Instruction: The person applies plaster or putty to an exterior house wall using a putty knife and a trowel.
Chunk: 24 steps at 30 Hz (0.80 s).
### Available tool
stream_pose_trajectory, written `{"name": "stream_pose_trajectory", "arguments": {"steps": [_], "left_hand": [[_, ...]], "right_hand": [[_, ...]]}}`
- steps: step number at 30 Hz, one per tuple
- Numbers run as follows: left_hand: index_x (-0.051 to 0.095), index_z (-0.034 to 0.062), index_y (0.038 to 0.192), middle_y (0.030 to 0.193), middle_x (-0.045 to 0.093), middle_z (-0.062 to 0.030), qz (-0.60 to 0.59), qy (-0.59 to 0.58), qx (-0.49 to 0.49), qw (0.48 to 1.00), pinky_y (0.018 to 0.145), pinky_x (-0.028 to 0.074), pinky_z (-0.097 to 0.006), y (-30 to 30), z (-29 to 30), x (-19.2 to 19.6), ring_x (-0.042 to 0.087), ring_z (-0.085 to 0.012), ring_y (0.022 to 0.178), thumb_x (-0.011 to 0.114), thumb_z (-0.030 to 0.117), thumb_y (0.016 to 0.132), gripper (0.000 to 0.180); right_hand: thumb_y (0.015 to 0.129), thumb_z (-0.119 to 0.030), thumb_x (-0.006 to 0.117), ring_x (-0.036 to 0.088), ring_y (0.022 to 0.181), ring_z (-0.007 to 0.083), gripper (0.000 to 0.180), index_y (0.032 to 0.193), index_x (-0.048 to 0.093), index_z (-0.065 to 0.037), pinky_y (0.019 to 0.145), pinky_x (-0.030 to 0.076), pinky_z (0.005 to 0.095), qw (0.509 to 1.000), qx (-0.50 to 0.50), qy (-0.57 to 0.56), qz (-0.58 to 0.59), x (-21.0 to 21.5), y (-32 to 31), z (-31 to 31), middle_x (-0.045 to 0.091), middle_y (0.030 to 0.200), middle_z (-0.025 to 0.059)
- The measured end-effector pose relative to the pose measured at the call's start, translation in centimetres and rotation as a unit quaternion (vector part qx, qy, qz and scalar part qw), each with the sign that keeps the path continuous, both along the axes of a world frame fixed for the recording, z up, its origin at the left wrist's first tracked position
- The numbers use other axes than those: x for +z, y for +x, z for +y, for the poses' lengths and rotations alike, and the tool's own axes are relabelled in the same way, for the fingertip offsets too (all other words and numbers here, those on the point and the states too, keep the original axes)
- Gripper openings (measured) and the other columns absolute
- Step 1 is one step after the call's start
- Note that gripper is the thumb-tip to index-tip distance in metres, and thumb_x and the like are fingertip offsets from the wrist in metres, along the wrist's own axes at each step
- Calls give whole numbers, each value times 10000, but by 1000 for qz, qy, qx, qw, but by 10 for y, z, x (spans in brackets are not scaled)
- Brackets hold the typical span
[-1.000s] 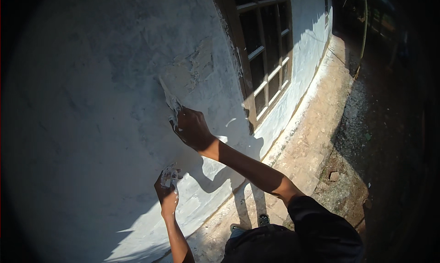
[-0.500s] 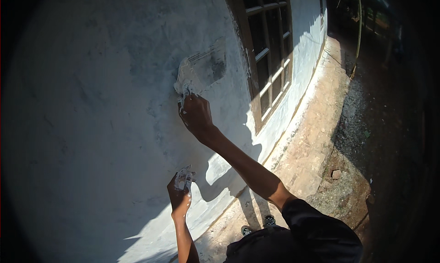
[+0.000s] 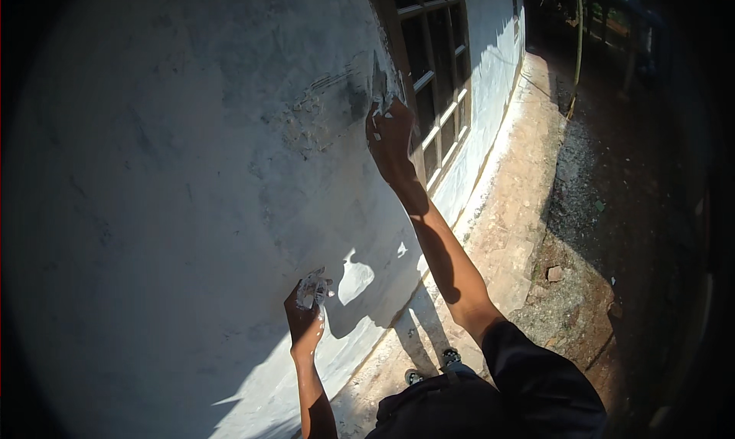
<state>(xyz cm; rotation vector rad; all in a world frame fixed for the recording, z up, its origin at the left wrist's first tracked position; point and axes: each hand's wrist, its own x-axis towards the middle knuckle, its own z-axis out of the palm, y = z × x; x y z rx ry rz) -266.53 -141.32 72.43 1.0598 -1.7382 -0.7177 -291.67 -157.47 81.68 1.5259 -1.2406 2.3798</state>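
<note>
So your right hand (image 3: 389, 137) grips a flat putty blade (image 3: 380, 83), just above it, pressed against the whitewashed plaster wall (image 3: 191, 171) | left hand (image 3: 306, 316) cups a white putty lump (image 3: 312, 290)

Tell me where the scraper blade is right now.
In the head view, the scraper blade is in the right hand, pressed against the white wall just left of the window frame, beside the fresh putty patch.

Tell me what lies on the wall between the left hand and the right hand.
In the head view, only plastered wall: between the left hand and right hand is a rough patch of fresh plaster, then shaded surface.
</note>
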Motion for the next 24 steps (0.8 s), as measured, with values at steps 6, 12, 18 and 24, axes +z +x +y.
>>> {"name": "stream_pose_trajectory", "arguments": {"steps": [6, 12, 18, 24], "left_hand": [[553, -14, 1044, 904, 618, -92, 10, 96, 3, 995, 726, 433, -265, 17, 1, -11, 569, -151, 828, 500, -6, 801, 249], [548, -21, 1042, 932, 603, -108, 84, 85, 18, 993, 756, 430, -272, 25, -5, -37, 563, -159, 859, 469, -60, 791, 265], [540, -52, 1043, 874, 617, -122, 75, 49, -3, 996, 745, 449, -294, 17, -3, -25, 581, -179, 783, 441, -84, 767, 295], [546, -40, 1057, 847, 615, -113, 65, 53, 15, 996, 719, 440, -274, 0, -2, -22, 568, -161, 713, 474, -31, 817, 251]], "right_hand": [[690, -24, 577, 562, 619, 350, 93, 657, 524, 46, 551, 448, 396, 976, -66, 102, 180, -11, 83, -2, 532, 629, 210], [677, -56, 555, 579, 630, 287, 87, 678, 534, 28, 561, 483, 360, 936, -42, 92, 338, -24, 150, 51, 551, 662, 169], [675, 29, 562, 531, 533, 205, 54, 693, 513, 18, 483, 443, 304, 960, 76, 12, 268, -24, 104, 65, 504, 608, 123], [718, 42, 584, 497, 529, 98, 147, 862, 557, 38, 465, 392, 237, 970, 151, -44, 188, -27, 5, -28, 529, 626, 41]]}}
